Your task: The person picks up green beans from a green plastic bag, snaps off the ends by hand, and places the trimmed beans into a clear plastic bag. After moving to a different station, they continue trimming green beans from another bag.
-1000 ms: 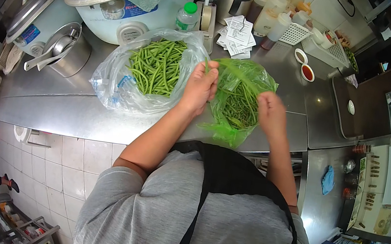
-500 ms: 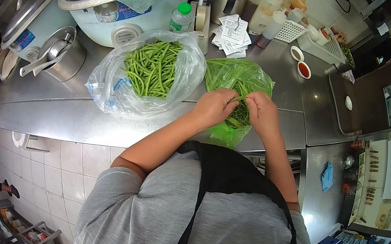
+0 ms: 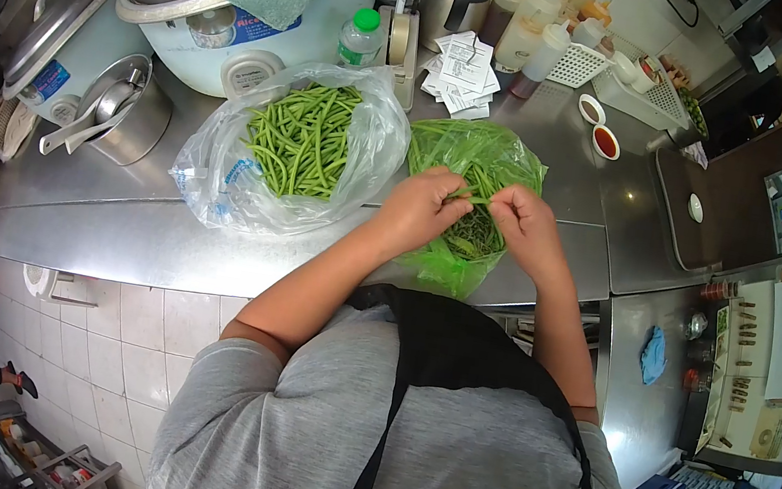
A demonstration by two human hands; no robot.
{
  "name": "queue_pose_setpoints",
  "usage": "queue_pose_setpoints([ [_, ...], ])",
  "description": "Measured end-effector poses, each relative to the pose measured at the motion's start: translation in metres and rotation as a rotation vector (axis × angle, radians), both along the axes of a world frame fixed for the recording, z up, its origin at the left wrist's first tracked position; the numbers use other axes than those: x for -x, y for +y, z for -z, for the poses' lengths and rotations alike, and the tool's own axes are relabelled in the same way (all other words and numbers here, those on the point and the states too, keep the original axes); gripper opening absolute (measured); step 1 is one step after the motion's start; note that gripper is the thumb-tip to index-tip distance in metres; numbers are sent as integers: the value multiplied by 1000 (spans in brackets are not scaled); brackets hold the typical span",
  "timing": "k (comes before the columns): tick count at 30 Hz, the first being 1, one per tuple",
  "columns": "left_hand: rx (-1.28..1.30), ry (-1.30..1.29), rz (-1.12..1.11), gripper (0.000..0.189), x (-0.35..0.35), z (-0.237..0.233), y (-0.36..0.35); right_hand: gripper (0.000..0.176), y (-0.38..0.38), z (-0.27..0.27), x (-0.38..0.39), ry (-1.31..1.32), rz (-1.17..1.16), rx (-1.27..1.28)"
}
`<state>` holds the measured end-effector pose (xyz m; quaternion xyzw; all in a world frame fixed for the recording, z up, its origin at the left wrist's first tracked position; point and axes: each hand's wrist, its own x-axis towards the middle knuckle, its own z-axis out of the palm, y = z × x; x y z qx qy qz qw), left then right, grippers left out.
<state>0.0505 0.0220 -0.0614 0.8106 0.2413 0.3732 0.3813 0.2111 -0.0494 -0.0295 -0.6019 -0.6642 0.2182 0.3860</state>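
Over a green plastic bag (image 3: 452,276), my left hand (image 3: 424,211) and my right hand (image 3: 525,226) are both closed, pinching green beans (image 3: 475,199) between them. Long uncut beans lie at the far side of this bag, and small trimmed ends are heaped in its near part. To the left, a clear plastic bag (image 3: 380,147) stands open with its rim rolled out, full of short green bean pieces (image 3: 300,140). How many beans my fingers hold is hidden.
Behind the bags stand a large rice cooker (image 3: 180,31), a green-capped bottle (image 3: 360,36), paper slips (image 3: 465,68) and sauce bottles (image 3: 542,57). A steel pot with ladles (image 3: 141,121) is at left. Two small sauce dishes (image 3: 606,142) and a brown tray (image 3: 669,210) lie to the right.
My hands have shifted slightly, with the fingers still pinched together over the green bag. The bags and the beans in them look nearly the same.
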Motion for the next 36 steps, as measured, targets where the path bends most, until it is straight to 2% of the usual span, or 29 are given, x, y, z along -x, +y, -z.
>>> queue_pose_setpoints([
  [2, -123, 123, -72, 12, 4, -1, -2, 7, -1, -2, 1, -196, -7, -29],
  [5, -116, 229, -115, 15, 1, -3, -10, 8, -1, 0, 4, -368, 39, -31],
  [7, -85, 144, -103, 16, -3, 6, -7, 9, -1, 3, 11, -398, 106, -58],
  [8, -70, 102, -98, 17, -5, 10, -6, 9, 0, 7, 13, -335, 133, -105],
  [11, 364, 18, 35, 21, -10, 13, -10, 7, 0, 23, 18, -103, 192, -168],
  [14, 544, -191, 110, 23, -19, 26, -12, 6, 1, 35, 19, 162, 204, -82],
  [16, 577, -264, 105, 23, -22, 28, -13, 5, 2, 39, 15, 280, 191, -19],
  [17, 594, -300, 103, 22, -23, 28, -13, 5, 1, 37, 12, 247, 180, -9],
  [20, 520, -173, 108, 21, -15, 20, -9, 7, 0, 21, 9, 92, 160, -18],
  [23, 136, -6, 21, 19, -9, 22, -2, 9, 0, 17, 9, -196, 151, -92],
  [26, -22, 126, -83, 15, -6, 14, -7, 10, -1, 15, 9, -484, 110, -104],
  [28, -30, 135, -22, 11, -8, 16, -6, 10, -1, 10, 12, -627, 109, -58],
  [31, 28, 82, 86, 11, -7, 19, -2, 8, -2, 13, 15, -550, 77, -57],
  [34, 237, -92, 162, 13, -11, 19, -2, 7, 0, 19, 16, -152, 58, -182],
  [36, 383, -245, 183, 15, -14, 20, -5, 9, 2, 31, 17, 92, 98, -148],
])
